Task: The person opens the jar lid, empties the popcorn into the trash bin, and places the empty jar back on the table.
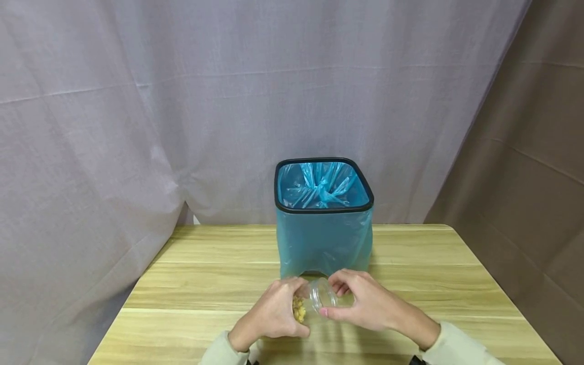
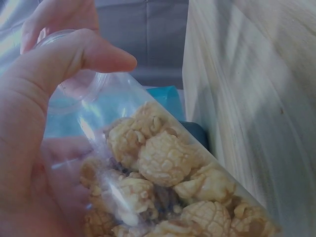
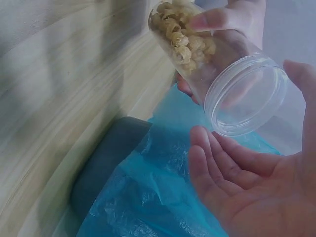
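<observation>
A clear jar (image 3: 197, 98), part filled with popcorn (image 2: 165, 158), lies tilted in my left hand (image 1: 276, 309). The left thumb and fingers wrap round its side, with the popcorn gathered toward the base. Its ringed clear end (image 1: 323, 295) points to my right hand (image 1: 367, 301). In the right wrist view, the right palm is turned toward that end, with the fingers loosely extended. The right thumb and fingertips (image 3: 200, 140) stand right at the rim on either side, not curled round it.
Just beyond the hands stands a bin with a black rim (image 1: 325, 209), lined with a blue plastic bag (image 1: 319, 238). It rests on the light wood table (image 1: 205, 284). A pale curtain (image 1: 205, 101) hangs behind, and a brown one (image 1: 524, 203) along the right.
</observation>
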Demonstrator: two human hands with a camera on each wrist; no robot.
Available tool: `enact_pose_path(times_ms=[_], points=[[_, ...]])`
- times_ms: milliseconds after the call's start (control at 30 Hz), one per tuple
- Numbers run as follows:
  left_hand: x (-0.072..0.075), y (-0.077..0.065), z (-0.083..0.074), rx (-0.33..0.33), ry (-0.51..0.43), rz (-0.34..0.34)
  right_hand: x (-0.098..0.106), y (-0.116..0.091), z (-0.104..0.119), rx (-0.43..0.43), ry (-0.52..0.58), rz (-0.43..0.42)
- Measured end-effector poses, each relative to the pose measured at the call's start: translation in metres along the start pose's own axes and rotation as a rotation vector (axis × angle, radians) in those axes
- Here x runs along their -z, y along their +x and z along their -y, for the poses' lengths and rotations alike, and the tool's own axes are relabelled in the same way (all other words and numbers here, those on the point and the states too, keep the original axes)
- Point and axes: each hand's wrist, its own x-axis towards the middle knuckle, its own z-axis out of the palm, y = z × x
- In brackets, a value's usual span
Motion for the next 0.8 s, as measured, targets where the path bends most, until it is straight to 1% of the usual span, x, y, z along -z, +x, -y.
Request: enact_pose_path(times_ms=[167,267,567,800], points=[[0.0005,0.0003,-0.0007,0.001,0.009,-0.008,-0.001,-0.0001,-0.0009,0.01,0.029,0.003],[0.0007,0.0001,-0.0006,-0.001,0.014,-0.018,-0.001,0.0,-0.0014,0.038,0.021,-0.007],[0.0009,-0.0001,-0.0001,-0.011,0.006,-0.021,0.0004,-0.0017,-0.0042,0.218,-0.045,-0.04],[0.0016,0.0014,0.0,-0.016,-0.004,-0.02,0.0056,-0.0024,-0.0043,0.307,-0.1,-0.067]])
